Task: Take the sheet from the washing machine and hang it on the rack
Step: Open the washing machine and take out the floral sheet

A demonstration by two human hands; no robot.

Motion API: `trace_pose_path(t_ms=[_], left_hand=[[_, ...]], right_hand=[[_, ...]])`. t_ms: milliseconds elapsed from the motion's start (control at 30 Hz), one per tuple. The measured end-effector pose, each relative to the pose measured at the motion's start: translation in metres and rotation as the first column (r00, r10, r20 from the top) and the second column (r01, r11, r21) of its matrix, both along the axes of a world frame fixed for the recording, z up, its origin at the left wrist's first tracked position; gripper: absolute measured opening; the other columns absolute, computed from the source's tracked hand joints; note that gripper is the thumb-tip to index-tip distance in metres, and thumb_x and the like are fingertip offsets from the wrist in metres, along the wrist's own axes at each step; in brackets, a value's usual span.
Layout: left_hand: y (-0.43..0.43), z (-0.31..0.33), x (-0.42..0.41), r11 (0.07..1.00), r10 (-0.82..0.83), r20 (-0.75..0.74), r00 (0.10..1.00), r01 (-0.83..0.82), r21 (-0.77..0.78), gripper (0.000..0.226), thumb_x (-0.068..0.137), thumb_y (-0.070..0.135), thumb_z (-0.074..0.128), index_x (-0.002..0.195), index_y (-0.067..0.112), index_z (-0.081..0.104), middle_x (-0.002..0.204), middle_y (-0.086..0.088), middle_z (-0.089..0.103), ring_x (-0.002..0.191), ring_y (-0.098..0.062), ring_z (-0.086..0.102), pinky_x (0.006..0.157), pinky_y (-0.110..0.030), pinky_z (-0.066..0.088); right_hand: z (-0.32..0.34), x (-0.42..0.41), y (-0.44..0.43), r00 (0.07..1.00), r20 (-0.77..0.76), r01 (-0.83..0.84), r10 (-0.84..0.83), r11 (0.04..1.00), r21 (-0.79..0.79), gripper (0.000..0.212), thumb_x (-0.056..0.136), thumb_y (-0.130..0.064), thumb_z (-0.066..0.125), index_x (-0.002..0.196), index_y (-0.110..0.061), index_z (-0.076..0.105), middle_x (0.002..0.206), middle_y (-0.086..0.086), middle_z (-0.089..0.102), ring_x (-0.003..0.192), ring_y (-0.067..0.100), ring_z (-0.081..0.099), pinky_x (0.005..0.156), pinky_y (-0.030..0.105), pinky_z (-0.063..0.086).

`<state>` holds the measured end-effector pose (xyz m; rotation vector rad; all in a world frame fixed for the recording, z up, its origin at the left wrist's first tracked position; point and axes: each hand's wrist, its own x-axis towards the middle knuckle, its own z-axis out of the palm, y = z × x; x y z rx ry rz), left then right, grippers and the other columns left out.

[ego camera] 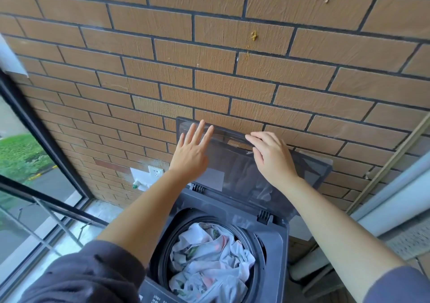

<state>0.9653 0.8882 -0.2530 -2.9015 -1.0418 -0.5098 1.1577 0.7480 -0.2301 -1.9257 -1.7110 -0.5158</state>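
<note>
No text readable. Small white print on washer panel (pixel 152 299), near edge, too blurred to make out. Pale sticker (pixel 213 179) on lid (pixel 244 170), looks blank. Socket (pixel 155 171) on far wall, left: no legible marking.

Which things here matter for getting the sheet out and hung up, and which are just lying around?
For the job:
washing machine
lid, raised
sheet, crumpled inside the machine
left hand, flat on the lid
right hand, holding the lid's top edge
No rack is in view.

Just around:
socket
window
brick wall
</note>
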Motion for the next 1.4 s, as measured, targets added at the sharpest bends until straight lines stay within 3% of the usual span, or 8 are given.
trace_pose_path(t_ms=[267,533,667,867,1033,1233,1333,1400], left_hand=[[-0.054,-0.065,-0.054,0.991,-0.013,0.097,0.995,0.026,-0.132,0.074,0.085,0.014,0.051,0.151,0.017,0.018,0.159,-0.007,0.013,0.147,-0.027,0.009,0.118,-0.043,0.017],[-0.092,-0.164,-0.096,0.923,0.024,-0.091,0.996,-0.057,-0.381,0.06,0.089,0.02,0.053,0.146,0.015,0.033,0.156,-0.006,0.024,0.146,-0.024,0.016,0.116,-0.038,0.019],[-0.099,-0.203,-0.103,0.888,0.014,-0.198,0.98,-0.103,-0.448,0.059,0.09,0.02,0.05,0.146,0.016,0.031,0.156,-0.007,0.023,0.146,-0.025,0.015,0.116,-0.038,0.019],[-0.105,-0.243,-0.101,0.862,-0.005,-0.268,0.963,-0.131,-0.489,0.055,0.088,0.023,0.053,0.14,0.017,0.037,0.151,-0.005,0.029,0.143,-0.024,0.02,0.113,-0.037,0.026],[-0.108,-0.259,-0.096,0.851,-0.002,-0.24,0.971,-0.124,-0.509,0.054,0.083,0.022,0.054,0.135,0.016,0.042,0.143,-0.005,0.037,0.137,-0.025,0.03,0.107,-0.037,0.035],[-0.113,-0.261,-0.092,0.837,0.002,-0.221,0.975,-0.123,-0.534,0.052,0.086,0.023,0.054,0.137,0.014,0.042,0.146,-0.004,0.034,0.138,-0.022,0.028,0.109,-0.035,0.032],[-0.115,-0.261,-0.089,0.819,-0.004,-0.224,0.975,-0.125,-0.56,0.05,0.086,0.026,0.055,0.134,0.015,0.045,0.143,-0.002,0.039,0.135,-0.021,0.031,0.107,-0.033,0.033],[-0.117,-0.263,-0.088,0.771,-0.032,-0.22,0.975,-0.116,-0.626,0.056,0.083,0.036,0.056,0.135,0.018,0.044,0.141,0.0,0.04,0.134,-0.02,0.033,0.107,-0.033,0.034]], right_hand=[[-0.06,-0.042,-0.046,0.994,0.035,-0.102,0.101,0.994,0.04,0.039,0.08,0.001,0.053,0.115,-0.01,0.068,0.121,0.006,0.063,0.119,0.023,0.05,0.1,0.037,0.038],[-0.176,-0.078,-0.076,0.989,-0.134,-0.097,0.057,0.943,-0.318,0.039,0.084,-0.017,0.043,0.116,-0.016,0.066,0.125,0.004,0.06,0.12,0.017,0.042,0.092,0.042,0.05],[-0.221,-0.083,-0.08,0.964,-0.263,-0.163,-0.044,0.685,-0.71,0.057,0.092,-0.033,0.052,0.145,-0.028,0.032,0.155,-0.004,0.021,0.144,0.019,0.014,0.113,0.04,0.025],[-0.286,-0.092,-0.081,0.966,-0.23,-0.192,-0.118,0.27,-0.943,0.108,0.07,-0.058,0.071,0.15,-0.037,0.003,0.16,-0.001,-0.007,0.146,0.03,-0.006,0.116,0.054,0.007],[-0.321,-0.105,-0.085,0.965,-0.204,-0.194,-0.167,0.077,-0.978,0.096,0.081,-0.024,0.066,0.148,-0.041,0.0,0.157,0.008,-0.001,0.126,0.038,0.044,0.096,0.044,0.042],[-0.318,-0.115,-0.083,0.836,-0.266,-0.117,-0.481,0.318,-0.941,0.033,0.091,-0.005,0.042,0.118,-0.012,0.059,0.121,0.011,0.058,0.108,0.03,0.057,0.085,0.034,0.049],[-0.308,-0.109,-0.079,0.71,-0.387,-0.157,-0.589,0.402,-0.902,0.02,0.087,-0.004,0.041,0.085,-0.013,0.058,0.09,0.006,0.058,0.088,0.028,0.057,0.066,0.029,0.042],[-0.293,-0.102,-0.066,0.528,-0.503,-0.141,-0.685,0.513,-0.847,0.024,0.086,-0.004,0.04,0.065,-0.016,0.043,0.071,0.002,0.047,0.074,0.024,0.051,0.057,0.028,0.036]])
